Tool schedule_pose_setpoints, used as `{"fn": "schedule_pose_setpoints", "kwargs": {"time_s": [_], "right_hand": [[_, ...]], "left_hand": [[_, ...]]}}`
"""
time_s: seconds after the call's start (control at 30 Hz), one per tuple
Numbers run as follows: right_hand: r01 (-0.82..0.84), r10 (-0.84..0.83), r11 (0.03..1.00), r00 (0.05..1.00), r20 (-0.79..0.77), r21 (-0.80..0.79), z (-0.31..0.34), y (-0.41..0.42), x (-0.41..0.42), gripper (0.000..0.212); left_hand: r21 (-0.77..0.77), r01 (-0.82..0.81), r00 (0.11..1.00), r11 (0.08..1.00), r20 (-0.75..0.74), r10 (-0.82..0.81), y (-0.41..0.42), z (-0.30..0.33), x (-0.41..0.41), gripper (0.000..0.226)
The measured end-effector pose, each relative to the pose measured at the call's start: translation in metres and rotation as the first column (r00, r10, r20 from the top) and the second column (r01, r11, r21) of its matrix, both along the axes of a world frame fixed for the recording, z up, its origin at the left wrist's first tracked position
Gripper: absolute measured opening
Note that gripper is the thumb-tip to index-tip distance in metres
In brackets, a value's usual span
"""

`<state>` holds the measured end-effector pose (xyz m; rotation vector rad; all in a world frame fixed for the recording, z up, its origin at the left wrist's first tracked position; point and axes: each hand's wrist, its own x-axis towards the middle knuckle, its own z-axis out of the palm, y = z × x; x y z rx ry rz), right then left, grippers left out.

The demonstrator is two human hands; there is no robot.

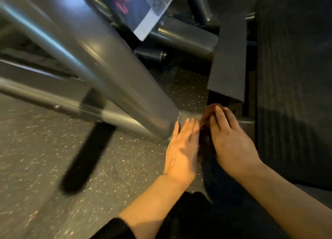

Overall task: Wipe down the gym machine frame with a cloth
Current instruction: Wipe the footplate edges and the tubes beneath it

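Clearly I was mid-wipe: my right hand [228, 141] gripped the cloth [206, 131] at the frame's [111, 73] foot, my left hand [181, 149] lay flat beside it. I judged the tubes above it still needed wiping.

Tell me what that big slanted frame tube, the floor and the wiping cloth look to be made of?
Frame tube: likely painted grey metal, given its smooth satin sheen and streaked highlights. Floor: probably rubber, dark matte with pale speckles. Cloth: soft brownish fabric, too blurred to tell more.

Your left hand [181, 149] lies flat with straight fingers pointing forward, its forearm bare beyond a dark sleeve cuff, while your right hand [231, 143] reaches alongside it, palm down, fingers curved over a dark reddish-brown cloth [206, 131].
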<state>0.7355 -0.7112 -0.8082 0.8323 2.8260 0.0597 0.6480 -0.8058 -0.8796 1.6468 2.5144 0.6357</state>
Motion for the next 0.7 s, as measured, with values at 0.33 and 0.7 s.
{"fn": "schedule_pose_setpoints", "kwargs": {"time_s": [0.33,0.7], "right_hand": [[-0.132,-0.229,0.875,0.734,-0.640,-0.466,-0.006,-0.086,-0.071,0.053],[-0.283,-0.210,0.715,0.785,-0.582,-0.640,-0.026,-0.139,-0.081,0.054]], "left_hand": [[0.253,-0.563,0.776,0.787,0.489,0.398,-0.096,0.023,-0.020,0.074],[-0.026,-0.901,-0.143,0.433,0.961,-0.238,-0.096,0.059,-0.037,0.014]]}}
